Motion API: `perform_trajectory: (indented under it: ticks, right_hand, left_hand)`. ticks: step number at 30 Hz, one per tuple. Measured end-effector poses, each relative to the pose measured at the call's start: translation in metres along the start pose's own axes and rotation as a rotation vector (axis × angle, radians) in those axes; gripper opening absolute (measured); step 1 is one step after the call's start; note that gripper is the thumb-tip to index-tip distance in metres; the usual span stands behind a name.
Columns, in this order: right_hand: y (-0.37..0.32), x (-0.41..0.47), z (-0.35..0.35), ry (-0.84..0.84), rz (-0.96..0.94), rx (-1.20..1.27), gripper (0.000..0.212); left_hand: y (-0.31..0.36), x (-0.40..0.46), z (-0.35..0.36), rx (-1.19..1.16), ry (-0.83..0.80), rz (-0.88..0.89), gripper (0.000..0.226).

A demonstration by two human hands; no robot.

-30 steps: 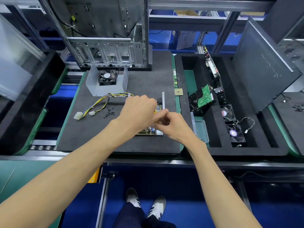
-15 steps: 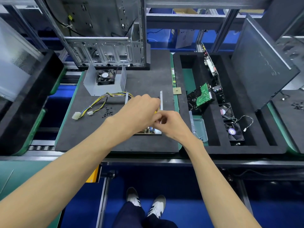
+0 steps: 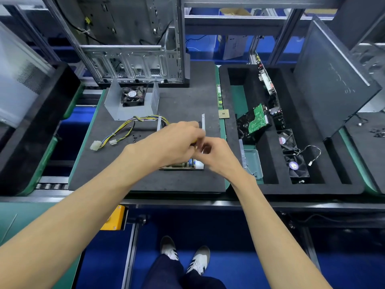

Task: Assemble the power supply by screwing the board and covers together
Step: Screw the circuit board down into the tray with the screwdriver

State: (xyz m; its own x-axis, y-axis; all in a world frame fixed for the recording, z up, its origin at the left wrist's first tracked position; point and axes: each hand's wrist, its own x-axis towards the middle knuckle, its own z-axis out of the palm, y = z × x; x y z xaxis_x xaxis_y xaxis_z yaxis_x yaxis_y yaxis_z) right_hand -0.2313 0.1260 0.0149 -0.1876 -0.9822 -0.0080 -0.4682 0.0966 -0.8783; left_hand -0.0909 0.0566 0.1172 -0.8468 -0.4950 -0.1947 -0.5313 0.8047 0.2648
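Two foam mats are laid side by side on the bench; the left mat point(image 3: 116, 180) carries the work, the right tray point(image 3: 270, 184) holds spare parts. Against the frame of one second ago, almost nothing on either has been displaced: the metal cover point(image 3: 116, 107) with its fan point(image 3: 133, 96) stands at the far end of the left mat as before, and the yellow-and-black cable bundle point(image 3: 125, 128) and the loose screws point(image 3: 135, 138) beside it lie where they lay.

The power supply board point(image 3: 179, 165) sits in its metal base near the mat's front edge, mostly hidden under the hands, in the same place in all three frames.

The only change is small. The left hand point(image 3: 173, 140) has been kept curled over the board, with a trace of yellow, judged to be a screwdriver handle, showing under its fingers. The right hand point(image 3: 216, 157) has been kept against it, fingertips pinched together at the point of contact; what is pinched cannot be told, as the fingers are blurred. The blur suggests a slight twisting motion.

It is judged that a screw is being driven into the board, and that this step is not yet finished. The cover has not been fitted, so most of the assembly remains.
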Motion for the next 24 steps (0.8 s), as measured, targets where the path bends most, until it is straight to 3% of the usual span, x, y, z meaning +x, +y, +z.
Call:
perform_trajectory:
  ticks: [3, 4, 7, 9, 15, 18, 21, 24]
  right_hand:
    - [-0.003, 0.000, 0.000, -0.032, 0.032, 0.042, 0.006]
    - [-0.005, -0.002, 0.000, -0.023, 0.019, 0.066, 0.015]
    - [-0.009, -0.004, 0.000, -0.017, 0.008, 0.048, 0.011]
    - [-0.006, -0.003, -0.001, -0.016, 0.010, 0.029, 0.028]
    - [-0.008, 0.001, 0.000, -0.029, 0.063, 0.079, 0.022]
    - [-0.012, -0.001, -0.001, -0.079, 0.058, 0.110, 0.025]
    - [-0.012, 0.000, -0.003, -0.106, 0.051, 0.089, 0.022]
    - [-0.013, 0.002, -0.003, -0.095, 0.071, 0.117, 0.017]
  left_hand:
    - [0.003, 0.000, 0.007, 0.028, 0.095, -0.135, 0.029]
    - [0.004, 0.001, 0.008, 0.035, 0.100, -0.164, 0.028]
    - [0.003, 0.004, 0.003, 0.028, 0.016, -0.075, 0.014]
    - [0.004, 0.003, -0.001, 0.016, -0.054, -0.024, 0.021]
    - [0.010, 0.003, 0.003, 0.103, 0.122, -0.193, 0.029]
    - [0.005, 0.005, -0.002, 0.087, 0.054, -0.094, 0.012]
    - [0.002, 0.002, -0.006, 0.000, 0.009, -0.033, 0.017]
    - [0.004, 0.002, -0.003, 0.031, 0.095, -0.176, 0.029]
